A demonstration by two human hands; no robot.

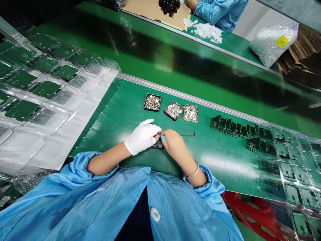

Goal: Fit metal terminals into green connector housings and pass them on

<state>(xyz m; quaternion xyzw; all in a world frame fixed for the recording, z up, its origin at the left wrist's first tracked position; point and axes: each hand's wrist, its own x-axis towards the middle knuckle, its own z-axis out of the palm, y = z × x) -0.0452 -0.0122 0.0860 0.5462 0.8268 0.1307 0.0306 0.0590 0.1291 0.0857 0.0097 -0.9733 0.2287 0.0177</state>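
Note:
In the head view my left hand (143, 136), in a white glove, is bent over a small dark part (157, 144) on the bench. Its fingertips close at the part's upper edge, while the thumb is partly hidden. My right hand (173, 140), bare with blue tape round a digit, meets it from the right. Those fingers are pinched together, and whatever is between them is hidden. Behind my right hand a thin bent metal rod (188, 135) sticks out to the right; I cannot tell whether it is held or lying down.
Three small trays of metal pieces, a left (152, 102), a middle (174, 110) and a right one (191, 112), sit beyond my hands. Rows of dark assemblies (234, 128) stand right. Clear blister trays (82, 110) with green boards flank the bench. Across the divider, a person's blue sleeve (215, 13) shows.

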